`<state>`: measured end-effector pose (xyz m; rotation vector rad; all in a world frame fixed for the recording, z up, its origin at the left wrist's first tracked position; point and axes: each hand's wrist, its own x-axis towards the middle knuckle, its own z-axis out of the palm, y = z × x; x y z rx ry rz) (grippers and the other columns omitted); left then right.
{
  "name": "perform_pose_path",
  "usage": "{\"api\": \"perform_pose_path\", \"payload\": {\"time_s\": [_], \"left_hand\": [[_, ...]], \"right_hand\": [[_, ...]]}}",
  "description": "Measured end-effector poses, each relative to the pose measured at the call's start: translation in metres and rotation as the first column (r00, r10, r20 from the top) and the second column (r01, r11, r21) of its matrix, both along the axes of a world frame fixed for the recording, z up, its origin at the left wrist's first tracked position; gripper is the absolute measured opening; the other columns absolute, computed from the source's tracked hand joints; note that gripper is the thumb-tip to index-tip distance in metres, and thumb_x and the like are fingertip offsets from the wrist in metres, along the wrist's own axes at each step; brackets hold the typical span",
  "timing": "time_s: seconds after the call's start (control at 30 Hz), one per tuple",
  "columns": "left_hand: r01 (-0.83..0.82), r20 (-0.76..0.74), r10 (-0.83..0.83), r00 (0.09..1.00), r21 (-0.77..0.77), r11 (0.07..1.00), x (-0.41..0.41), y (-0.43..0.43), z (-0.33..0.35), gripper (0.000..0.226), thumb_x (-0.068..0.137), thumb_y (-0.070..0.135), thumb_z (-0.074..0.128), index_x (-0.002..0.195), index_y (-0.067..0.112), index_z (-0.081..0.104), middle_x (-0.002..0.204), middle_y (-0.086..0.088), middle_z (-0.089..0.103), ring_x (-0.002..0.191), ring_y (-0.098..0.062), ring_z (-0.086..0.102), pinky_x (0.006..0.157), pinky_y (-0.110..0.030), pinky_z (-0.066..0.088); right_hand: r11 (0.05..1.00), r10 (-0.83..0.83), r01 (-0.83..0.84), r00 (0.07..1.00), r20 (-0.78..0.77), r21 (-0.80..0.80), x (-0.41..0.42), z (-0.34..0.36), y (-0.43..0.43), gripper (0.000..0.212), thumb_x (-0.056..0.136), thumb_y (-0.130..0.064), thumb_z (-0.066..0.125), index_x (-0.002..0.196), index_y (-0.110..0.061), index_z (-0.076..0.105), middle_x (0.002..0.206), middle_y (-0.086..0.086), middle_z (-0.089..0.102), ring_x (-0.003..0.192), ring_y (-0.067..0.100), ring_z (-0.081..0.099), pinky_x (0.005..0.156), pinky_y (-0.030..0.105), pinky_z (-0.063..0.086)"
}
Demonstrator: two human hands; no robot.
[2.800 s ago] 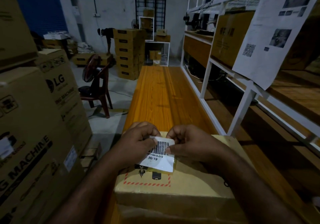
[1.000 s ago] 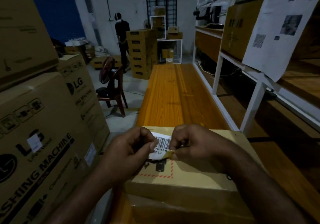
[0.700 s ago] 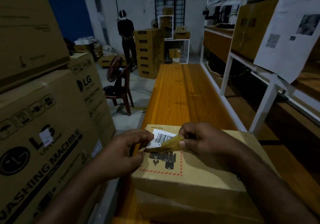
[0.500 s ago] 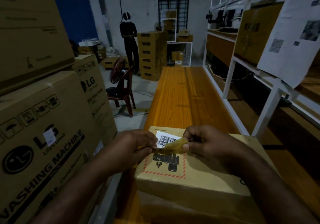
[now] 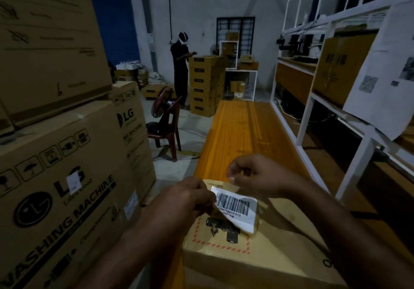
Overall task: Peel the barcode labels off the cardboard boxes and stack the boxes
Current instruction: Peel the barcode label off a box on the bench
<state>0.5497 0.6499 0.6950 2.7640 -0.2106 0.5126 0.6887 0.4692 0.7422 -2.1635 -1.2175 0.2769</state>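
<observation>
A flat cardboard box (image 5: 280, 250) with a red-dashed warning print lies on the near end of the orange wooden table (image 5: 244, 136), on top of another box (image 5: 208, 278). The white barcode label (image 5: 235, 207) is lifted, tilted above the box top. My left hand (image 5: 190, 197) pinches its left edge. Its lower right corner reaches down to the box. My right hand (image 5: 255, 175) hovers just beyond the label's far edge, fingers pinched together, with nothing that I can see in them.
Tall LG washing machine cartons (image 5: 62, 188) wall in the left side. A white metal rack (image 5: 313, 109) with boxes and a hanging paper sheet runs along the right. Farther back, a person (image 5: 180, 69) stands at a stack of boxes (image 5: 206, 85), with a red chair (image 5: 167, 127) nearby.
The label has come further off the box and turned barcode-up in my left hand. My right hand has let go of the peeled edge and risen. The view has swung left.
</observation>
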Motion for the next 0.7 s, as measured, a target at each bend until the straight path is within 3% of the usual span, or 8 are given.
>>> {"api": "perform_pose_path", "payload": {"time_s": [0.1,0.17,0.23,0.3,0.4,0.47,0.57,0.7], "left_hand": [[-0.067,0.013,0.069,0.998,-0.082,0.994,-0.002,-0.01,-0.001,0.023,0.093,0.018,0.063,0.111,0.03,0.072,0.113,0.01,0.066,0.102,-0.008,0.06,0.089,-0.026,0.05],[-0.094,0.018,0.097,0.995,-0.129,0.987,-0.004,-0.015,0.0,0.022,0.095,0.017,0.057,0.11,0.026,0.071,0.112,0.01,0.067,0.102,-0.007,0.06,0.088,-0.017,0.044],[-0.096,-0.001,0.098,0.995,-0.209,0.973,-0.007,-0.016,0.0,0.024,0.092,0.013,0.058,0.103,0.028,0.074,0.11,0.014,0.068,0.099,-0.001,0.061,0.087,-0.015,0.047],[-0.122,-0.021,0.122,0.992,-0.347,0.93,-0.011,-0.016,-0.004,0.022,0.087,0.018,0.058,0.093,0.032,0.074,0.104,0.02,0.067,0.096,0.003,0.062,0.085,-0.021,0.053],[-0.202,0.023,0.241,0.97,-0.476,0.856,-0.013,-0.021,-0.012,0.01,0.085,0.03,0.059,0.087,0.029,0.069,0.093,0.014,0.063,0.086,-0.002,0.063,0.074,-0.026,0.054],[-0.263,0.041,0.319,0.947,-0.47,0.843,-0.011,-0.029,-0.015,0.009,0.087,0.034,0.058,0.091,0.029,0.065,0.092,0.011,0.058,0.081,-0.004,0.059,0.069,-0.021,0.049],[-0.373,-0.005,0.415,0.91,-0.448,0.812,-0.005,-0.04,-0.017,0.015,0.089,0.036,0.06,0.104,0.031,0.057,0.099,0.014,0.051,0.086,-0.003,0.054,0.073,-0.023,0.048],[-0.434,-0.08,0.444,0.892,-0.42,0.797,0.0,-0.047,-0.019,0.038,0.09,0.04,0.061,0.125,0.034,0.048,0.108,0.016,0.042,0.093,0.0,0.049,0.07,-0.012,0.038]], "right_hand": [[0.954,0.21,-0.183,0.973,0.093,-0.239,0.001,0.006,0.024,0.035,0.092,-0.012,0.063,0.125,-0.024,0.062,0.12,-0.012,0.057,0.095,-0.004,0.05,0.075,0.012,0.04],[0.892,0.33,-0.259,0.933,0.145,-0.37,-0.001,0.001,0.036,0.039,0.092,-0.011,0.062,0.128,-0.026,0.06,0.13,-0.006,0.053,0.11,0.007,0.047,0.083,0.019,0.038],[0.861,0.375,-0.254,0.902,0.212,-0.441,-0.001,-0.005,0.04,0.035,0.093,-0.017,0.061,0.126,-0.029,0.06,0.131,-0.004,0.049,0.116,0.012,0.041,0.087,0.023,0.03],[0.87,0.372,-0.26,0.903,0.213,-0.419,0.002,-0.007,0.039,0.032,0.092,-0.022,0.064,0.122,-0.031,0.061,0.122,-0.007,0.049,0.109,0.009,0.039,0.084,0.023,0.031],[0.886,0.381,-0.289,0.9,0.211,-0.362,0.003,-0.01,0.041,0.028,0.089,-0.023,0.067,0.115,-0.031,0.063,0.107,-0.013,0.048,0.101,0.004,0.04,0.082,0.019,0.035],[0.896,0.364,-0.287,0.911,0.192,-0.338,0.003,-0.014,0.045,0.024,0.089,-0.023,0.067,0.111,-0.031,0.063,0.107,-0.011,0.05,0.102,0.007,0.045,0.083,0.023,0.041],[0.912,0.31,-0.269,0.946,0.091,-0.308,0.002,-0.015,0.049,0.023,0.091,-0.019,0.065,0.112,-0.027,0.063,0.105,-0.008,0.06,0.093,0.009,0.056,0.079,0.031,0.05],[0.919,0.29,-0.252,0.953,0.087,-0.305,0.004,-0.017,0.048,0.018,0.093,-0.019,0.063,0.11,-0.02,0.067,0.102,-0.007,0.064,0.087,0.004,0.058,0.073,0.024,0.049]]}}
